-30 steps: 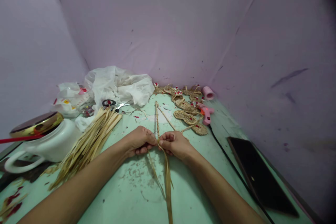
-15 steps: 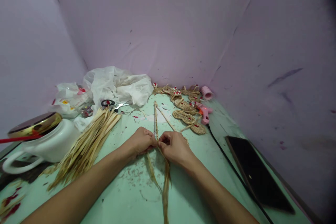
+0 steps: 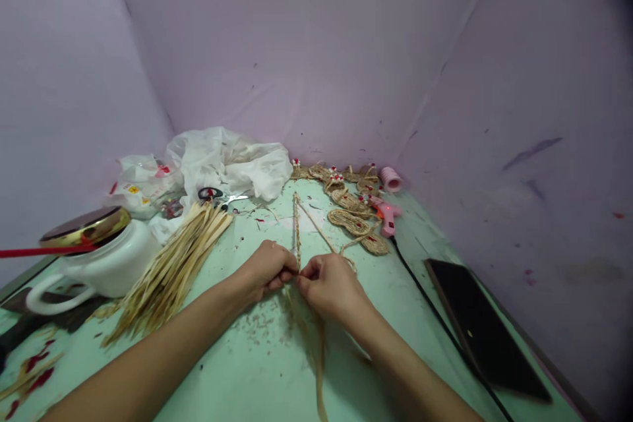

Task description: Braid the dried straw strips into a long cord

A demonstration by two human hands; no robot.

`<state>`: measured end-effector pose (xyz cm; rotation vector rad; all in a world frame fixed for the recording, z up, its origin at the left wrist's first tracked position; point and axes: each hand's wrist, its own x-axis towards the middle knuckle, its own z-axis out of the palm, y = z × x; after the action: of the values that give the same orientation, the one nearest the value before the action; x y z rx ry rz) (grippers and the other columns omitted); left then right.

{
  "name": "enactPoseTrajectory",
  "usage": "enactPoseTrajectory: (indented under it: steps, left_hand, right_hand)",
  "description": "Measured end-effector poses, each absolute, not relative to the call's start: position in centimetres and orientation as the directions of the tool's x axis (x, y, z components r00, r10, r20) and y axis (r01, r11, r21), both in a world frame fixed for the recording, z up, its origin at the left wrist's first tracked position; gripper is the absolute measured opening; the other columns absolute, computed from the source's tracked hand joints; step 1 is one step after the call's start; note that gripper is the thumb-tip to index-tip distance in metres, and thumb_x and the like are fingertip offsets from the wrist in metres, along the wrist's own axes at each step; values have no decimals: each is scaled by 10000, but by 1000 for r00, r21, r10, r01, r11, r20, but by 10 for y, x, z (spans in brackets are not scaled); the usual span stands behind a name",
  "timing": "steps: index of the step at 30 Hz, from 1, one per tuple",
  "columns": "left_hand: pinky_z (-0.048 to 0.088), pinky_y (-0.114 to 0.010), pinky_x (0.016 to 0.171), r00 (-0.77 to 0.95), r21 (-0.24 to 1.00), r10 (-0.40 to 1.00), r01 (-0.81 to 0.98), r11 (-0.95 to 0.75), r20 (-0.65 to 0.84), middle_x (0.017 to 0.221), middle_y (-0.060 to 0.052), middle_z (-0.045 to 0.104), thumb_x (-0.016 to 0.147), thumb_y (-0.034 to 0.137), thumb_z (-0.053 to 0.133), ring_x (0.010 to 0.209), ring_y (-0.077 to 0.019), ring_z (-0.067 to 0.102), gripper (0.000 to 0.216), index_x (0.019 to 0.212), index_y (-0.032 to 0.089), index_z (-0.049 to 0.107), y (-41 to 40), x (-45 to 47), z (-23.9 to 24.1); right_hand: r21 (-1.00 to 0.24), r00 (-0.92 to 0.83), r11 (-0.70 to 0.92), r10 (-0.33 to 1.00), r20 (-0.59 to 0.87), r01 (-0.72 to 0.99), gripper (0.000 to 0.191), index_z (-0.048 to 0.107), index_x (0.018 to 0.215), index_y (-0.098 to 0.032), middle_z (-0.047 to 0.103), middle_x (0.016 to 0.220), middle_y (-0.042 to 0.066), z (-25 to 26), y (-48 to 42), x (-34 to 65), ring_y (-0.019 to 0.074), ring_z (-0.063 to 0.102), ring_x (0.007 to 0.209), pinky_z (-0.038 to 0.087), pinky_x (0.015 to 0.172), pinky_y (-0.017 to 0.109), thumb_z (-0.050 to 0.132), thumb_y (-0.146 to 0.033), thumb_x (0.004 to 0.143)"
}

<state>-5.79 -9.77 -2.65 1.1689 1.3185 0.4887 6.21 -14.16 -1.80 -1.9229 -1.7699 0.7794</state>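
A thin braid point(image 3: 297, 227) of straw-coloured dried fibre runs from the far middle of the green table to my fingers. My left hand point(image 3: 271, 268) pinches its near end from the left. Close beside it, my right hand point(image 3: 331, 283) is closed on the strands at the same spot. Loose fibre strands point(image 3: 319, 362) trail from under my hands toward me, partly blurred. Another length of braid point(image 3: 319, 227) slants from the far end down behind my right hand. Braided sole-shaped pieces point(image 3: 351, 221) with red bits lie just beyond.
At left are a bundle of dried strips point(image 3: 173, 270), scissors point(image 3: 222, 198), a white teapot-like vessel point(image 3: 113, 260) and plastic bags point(image 3: 227, 161). Right of the hands are a pink glue gun point(image 3: 388, 214), its black cord point(image 3: 420, 283), a dark flat tablet-like object point(image 3: 484, 330) and a pink roll point(image 3: 390, 179).
The whole view has shifted slightly. Both hands stay together at the braid's near end. The loose strands below have swung and now blur.
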Motion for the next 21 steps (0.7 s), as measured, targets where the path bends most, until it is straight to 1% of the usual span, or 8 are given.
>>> enactPoseTrajectory:
  steps: [3, 6, 11, 13, 15, 18, 20, 21]
  left_hand:
    - [111, -187, 288, 313, 866, 817, 306, 396, -484, 352, 36, 383, 509, 194, 491, 275, -43, 272, 102, 432, 140, 451, -96, -65, -30]
    - [113, -182, 280, 373, 889, 811, 277, 365, -450, 376, 33, 404, 532, 216, 492, 285, -46, 297, 104, 465, 137, 476, -97, -70, -31]
    - [98, -181, 280, 377, 906, 828, 255, 339, -416, 359, 53, 379, 516, 214, 534, 280, -41, 283, 104, 481, 144, 467, -101, -70, -29]
    - [96, -178, 289, 375, 919, 842, 218, 328, -389, 343, 64, 352, 493, 189, 542, 278, -25, 247, 125, 451, 148, 432, -103, -68, -29]
    - [97, -175, 298, 386, 931, 848, 181, 318, -364, 337, 69, 333, 490, 176, 534, 282, -13, 223, 146, 429, 150, 404, -104, -68, -29]
    - [90, -177, 299, 404, 930, 838, 180, 320, -367, 333, 77, 321, 510, 197, 538, 275, -11, 204, 135, 451, 147, 427, -104, -68, -28]
    - [85, -179, 298, 409, 924, 829, 187, 333, -382, 336, 79, 328, 509, 209, 550, 271, -12, 200, 120, 475, 142, 455, -103, -68, -27]
    - [87, -178, 300, 415, 923, 824, 184, 339, -385, 340, 79, 334, 504, 209, 553, 274, -11, 200, 115, 482, 140, 464, -102, -69, -27]
  right_hand:
    - [-675, 32, -91, 995, -100, 733, 132, 656, 562, -180, 587, 476, 24, -19, -144, 59, 116, 473, 483, 252, 468, 227, 529, -176, 600]
    - [-704, 38, -83, 996, -80, 705, 122, 649, 541, -178, 578, 460, 29, -19, -145, 57, 120, 459, 470, 246, 462, 233, 539, -169, 593]
    - [-692, -20, 2, 1000, -18, 722, 121, 648, 574, -173, 602, 519, 28, -20, -150, 54, 107, 454, 476, 245, 461, 227, 537, -189, 618]
    - [-701, -91, 33, 995, -45, 712, 118, 641, 563, -172, 587, 501, 13, -21, -150, 57, 96, 442, 457, 249, 454, 220, 543, -204, 620]
    - [-734, -131, 27, 988, -85, 678, 140, 628, 539, -166, 567, 473, 6, -22, -146, 64, 92, 436, 439, 258, 446, 217, 554, -246, 626]
    - [-827, -37, -38, 997, -70, 561, 195, 610, 564, -148, 589, 517, 23, -23, -135, 78, 103, 480, 467, 308, 459, 216, 538, -303, 658]
    - [-903, 47, -98, 995, -86, 419, 165, 593, 621, -138, 609, 575, 35, -26, -128, 83, 108, 514, 503, 350, 478, 213, 523, -280, 669]
    - [-931, 69, -141, 990, -125, 337, 136, 581, 652, -135, 611, 592, 37, -28, -125, 83, 108, 523, 511, 366, 485, 212, 522, -258, 663]
